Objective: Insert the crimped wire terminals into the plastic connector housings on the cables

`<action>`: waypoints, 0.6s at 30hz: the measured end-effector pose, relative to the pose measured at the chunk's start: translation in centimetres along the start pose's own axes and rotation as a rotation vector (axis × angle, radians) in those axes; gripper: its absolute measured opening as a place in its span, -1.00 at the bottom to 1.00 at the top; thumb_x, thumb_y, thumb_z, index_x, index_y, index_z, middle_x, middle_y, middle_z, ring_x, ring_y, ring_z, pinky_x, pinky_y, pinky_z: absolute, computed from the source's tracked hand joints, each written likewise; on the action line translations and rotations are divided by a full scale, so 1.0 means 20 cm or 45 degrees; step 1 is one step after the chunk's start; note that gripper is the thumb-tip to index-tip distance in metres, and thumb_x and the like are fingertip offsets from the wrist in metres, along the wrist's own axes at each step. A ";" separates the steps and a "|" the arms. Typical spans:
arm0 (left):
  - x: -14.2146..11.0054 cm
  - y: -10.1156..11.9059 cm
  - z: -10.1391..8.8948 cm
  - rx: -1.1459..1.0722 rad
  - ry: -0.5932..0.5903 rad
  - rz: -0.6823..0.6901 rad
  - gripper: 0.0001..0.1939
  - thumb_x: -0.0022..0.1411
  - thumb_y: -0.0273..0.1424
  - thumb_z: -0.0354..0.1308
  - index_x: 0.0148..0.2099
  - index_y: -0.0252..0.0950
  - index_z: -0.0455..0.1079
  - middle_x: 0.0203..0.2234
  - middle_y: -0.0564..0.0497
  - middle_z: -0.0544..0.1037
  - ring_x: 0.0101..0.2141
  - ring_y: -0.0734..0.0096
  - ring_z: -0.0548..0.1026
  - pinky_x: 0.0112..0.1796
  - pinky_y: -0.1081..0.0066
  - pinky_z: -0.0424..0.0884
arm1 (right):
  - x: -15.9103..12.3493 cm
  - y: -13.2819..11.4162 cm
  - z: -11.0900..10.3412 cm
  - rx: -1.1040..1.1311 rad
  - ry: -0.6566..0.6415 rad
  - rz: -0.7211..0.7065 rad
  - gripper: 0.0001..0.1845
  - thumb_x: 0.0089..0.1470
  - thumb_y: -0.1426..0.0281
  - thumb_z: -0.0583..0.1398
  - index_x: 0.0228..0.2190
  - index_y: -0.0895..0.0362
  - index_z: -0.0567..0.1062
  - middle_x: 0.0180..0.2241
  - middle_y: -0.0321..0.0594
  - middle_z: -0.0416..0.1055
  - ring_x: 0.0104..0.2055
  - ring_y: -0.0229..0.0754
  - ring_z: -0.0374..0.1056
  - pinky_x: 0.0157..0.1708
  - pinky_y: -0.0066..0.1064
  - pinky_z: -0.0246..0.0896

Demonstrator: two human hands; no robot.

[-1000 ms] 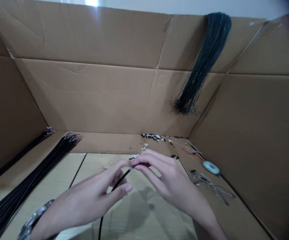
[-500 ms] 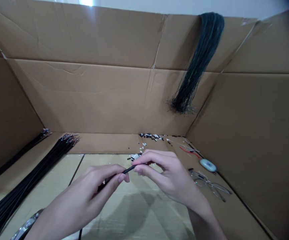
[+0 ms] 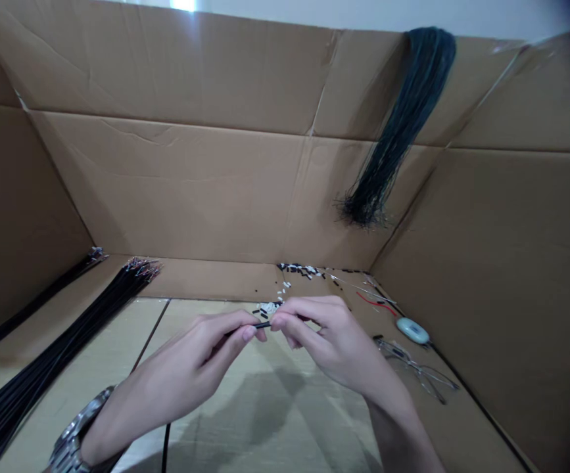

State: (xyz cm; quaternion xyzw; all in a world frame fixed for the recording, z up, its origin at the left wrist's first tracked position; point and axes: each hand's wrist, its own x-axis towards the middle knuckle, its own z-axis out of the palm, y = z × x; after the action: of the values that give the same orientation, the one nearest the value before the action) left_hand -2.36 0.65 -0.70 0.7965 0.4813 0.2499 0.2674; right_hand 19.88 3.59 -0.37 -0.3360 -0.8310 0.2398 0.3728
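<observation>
A thin black cable (image 3: pixel 263 325) runs between my two hands, low in the middle of the view. My left hand (image 3: pixel 206 355) pinches it between thumb and forefinger. At its other end, the fingertips of my right hand (image 3: pixel 331 338) are closed on the cable's end, which they hide. A length of black cable also hangs below my left wrist. Just beyond the fingers lies a small heap of white and black tube pieces (image 3: pixel 268 307).
Cardboard walls (image 3: pixel 190 184) stand around the work surface. Black cable bundles (image 3: pixel 82 335) with stripped ends lie at left. Dark green strands (image 3: pixel 403 125) hang over the back wall. At right are a pale blue oval device (image 3: pixel 413 330), eyeglasses (image 3: pixel 417 368) and a red wire (image 3: pixel 376 302).
My left hand has moved right and slightly up, closer to my right hand. Less of the black cable shows between them, and more of the wristwatch is in view.
</observation>
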 end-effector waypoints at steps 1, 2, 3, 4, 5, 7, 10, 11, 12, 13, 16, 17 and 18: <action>0.00 0.00 0.00 -0.009 -0.003 0.000 -0.64 0.50 -0.11 -0.08 0.08 -0.07 0.47 -0.03 0.10 0.63 -0.03 0.32 0.53 0.04 0.42 0.36 | 0.00 0.01 0.00 -0.007 0.005 0.005 -0.65 0.34 0.37 0.16 -0.49 0.13 0.54 -0.61 -0.44 0.33 -0.55 -0.38 0.22 -0.46 -0.49 0.09; 0.01 0.00 0.01 -0.019 -0.012 0.004 -0.64 0.50 -0.11 -0.09 0.06 -0.07 0.47 -0.04 0.10 0.63 -0.04 0.33 0.53 0.04 0.41 0.36 | 0.00 0.01 0.00 -0.012 0.005 0.010 -0.63 0.35 0.37 0.14 -0.50 0.13 0.53 -0.62 -0.44 0.31 -0.56 -0.38 0.21 -0.47 -0.49 0.08; 0.01 0.00 0.01 -0.032 -0.026 0.009 -0.65 0.51 -0.12 -0.09 0.04 -0.08 0.48 -0.07 0.11 0.64 -0.06 0.33 0.54 0.02 0.41 0.36 | 0.00 0.01 0.00 -0.016 0.010 0.009 -0.63 0.35 0.37 0.14 -0.50 0.13 0.54 -0.62 -0.44 0.32 -0.56 -0.37 0.22 -0.47 -0.49 0.10; 0.02 0.00 0.01 -0.048 -0.041 0.019 -0.65 0.51 -0.13 -0.10 0.01 -0.08 0.48 -0.09 0.12 0.64 -0.08 0.34 0.54 0.01 0.42 0.37 | 0.00 0.01 -0.01 -0.016 0.018 0.006 -0.67 0.34 0.36 0.16 -0.46 0.12 0.56 -0.58 -0.42 0.38 -0.52 -0.36 0.28 -0.44 -0.50 0.14; 0.02 0.00 0.01 -0.065 -0.050 0.032 -0.66 0.52 -0.14 -0.10 -0.01 -0.09 0.48 -0.10 0.13 0.64 -0.09 0.35 0.54 -0.01 0.43 0.37 | -0.01 0.01 -0.02 -0.014 0.028 -0.001 -0.75 0.32 0.36 0.19 -0.38 0.11 0.59 -0.51 -0.40 0.46 -0.46 -0.34 0.35 -0.39 -0.50 0.19; 0.03 -0.01 0.01 -0.091 -0.058 0.055 -0.67 0.52 -0.16 -0.10 -0.05 -0.10 0.47 -0.11 0.13 0.64 -0.08 0.35 0.54 -0.03 0.43 0.37 | -0.02 0.01 -0.03 -0.005 0.037 -0.035 -0.90 0.28 0.37 0.25 -0.22 0.09 0.60 -0.34 -0.34 0.58 -0.32 -0.30 0.46 -0.27 -0.50 0.27; 0.03 -0.01 0.01 -0.088 -0.064 0.064 -0.68 0.52 -0.16 -0.09 -0.06 -0.12 0.47 -0.15 0.11 0.64 -0.12 0.34 0.54 -0.04 0.41 0.36 | -0.03 -0.01 -0.03 -0.015 0.029 -0.089 -0.89 0.28 0.44 0.25 -0.17 0.09 0.59 -0.28 -0.31 0.59 -0.26 -0.30 0.49 -0.22 -0.50 0.29; 0.03 -0.01 0.01 -0.084 -0.067 0.066 -0.67 0.52 -0.16 -0.09 -0.07 -0.12 0.47 -0.18 0.11 0.64 -0.15 0.34 0.53 -0.04 0.40 0.36 | -0.03 -0.01 -0.02 -0.024 0.031 -0.104 -0.90 0.28 0.46 0.24 -0.21 0.10 0.59 -0.30 -0.32 0.59 -0.28 -0.31 0.49 -0.23 -0.51 0.28; 0.03 -0.01 0.01 -0.080 -0.066 0.075 -0.67 0.52 -0.17 -0.10 -0.08 -0.13 0.47 -0.21 0.10 0.63 -0.18 0.35 0.53 -0.05 0.40 0.36 | -0.03 -0.01 -0.01 -0.029 0.033 -0.108 -0.89 0.29 0.47 0.23 -0.25 0.09 0.59 -0.32 -0.34 0.59 -0.29 -0.31 0.49 -0.25 -0.51 0.27; 0.03 -0.01 0.01 -0.079 -0.066 0.090 -0.66 0.52 -0.17 -0.10 -0.08 -0.14 0.47 -0.24 0.10 0.62 -0.22 0.36 0.52 -0.06 0.39 0.36 | -0.03 -0.01 0.00 -0.035 0.032 -0.106 -0.88 0.29 0.46 0.23 -0.29 0.09 0.59 -0.35 -0.36 0.59 -0.32 -0.33 0.48 -0.26 -0.52 0.26; 0.04 -0.02 0.01 -0.077 -0.081 0.107 -0.66 0.52 -0.17 -0.12 -0.08 -0.15 0.46 -0.29 0.10 0.59 -0.29 0.39 0.48 -0.12 0.40 0.35 | -0.01 0.01 0.02 -0.077 0.007 -0.061 -0.76 0.32 0.42 0.21 -0.42 0.09 0.56 -0.43 -0.41 0.55 -0.38 -0.35 0.44 -0.31 -0.51 0.20; 0.04 -0.03 0.02 -0.080 -0.089 0.097 -0.66 0.52 -0.16 -0.11 -0.07 -0.15 0.45 -0.31 0.10 0.57 -0.31 0.39 0.47 -0.17 0.41 0.35 | 0.00 0.01 0.02 -0.095 0.015 -0.041 -0.74 0.32 0.40 0.20 -0.44 0.09 0.55 -0.44 -0.41 0.54 -0.40 -0.35 0.42 -0.33 -0.50 0.17; 0.05 -0.03 0.02 -0.087 -0.089 0.081 -0.67 0.51 -0.14 -0.10 -0.02 -0.14 0.43 -0.34 0.11 0.54 -0.34 0.40 0.45 -0.24 0.42 0.35 | 0.01 0.02 0.02 -0.108 0.031 -0.018 -0.73 0.33 0.38 0.20 -0.45 0.10 0.54 -0.46 -0.41 0.51 -0.41 -0.35 0.39 -0.35 -0.49 0.15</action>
State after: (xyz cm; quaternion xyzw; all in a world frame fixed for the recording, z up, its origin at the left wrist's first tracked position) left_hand -2.10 1.67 -1.28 0.8100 0.4373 0.2466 0.3031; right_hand 19.65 3.85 -0.79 -0.3485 -0.8383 0.1976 0.3699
